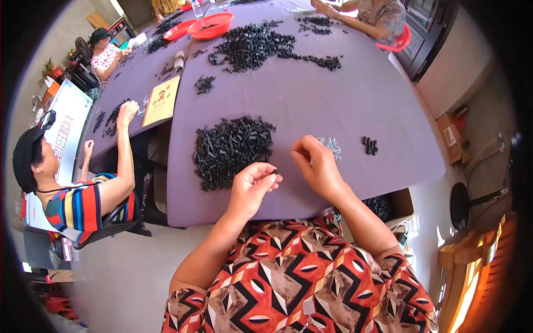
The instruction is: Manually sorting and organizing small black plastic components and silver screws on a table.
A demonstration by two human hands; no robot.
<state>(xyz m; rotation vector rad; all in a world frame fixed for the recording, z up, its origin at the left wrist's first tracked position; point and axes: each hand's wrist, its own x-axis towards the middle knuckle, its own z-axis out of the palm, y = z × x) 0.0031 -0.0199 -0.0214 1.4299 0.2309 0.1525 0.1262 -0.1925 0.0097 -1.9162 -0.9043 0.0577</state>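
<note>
My left hand pinches a small black plastic piece between thumb and forefinger, over the near side of the purple-covered table. Just beyond it lies a broad heap of similar black pieces. My right hand hovers to the right with its fingers bent downward; whether anything is between the fingertips is hidden. Partly behind that hand is a patch of small shiny clear or silvery parts. Farther right, a small cluster of black pieces rests on the cloth.
A larger black heap and red plastic basins stand farther back. A yellow booklet lies across the table seam. One co-worker in a striped shirt sits at left; others sit around the far side. Below the right edge is an open cardboard box.
</note>
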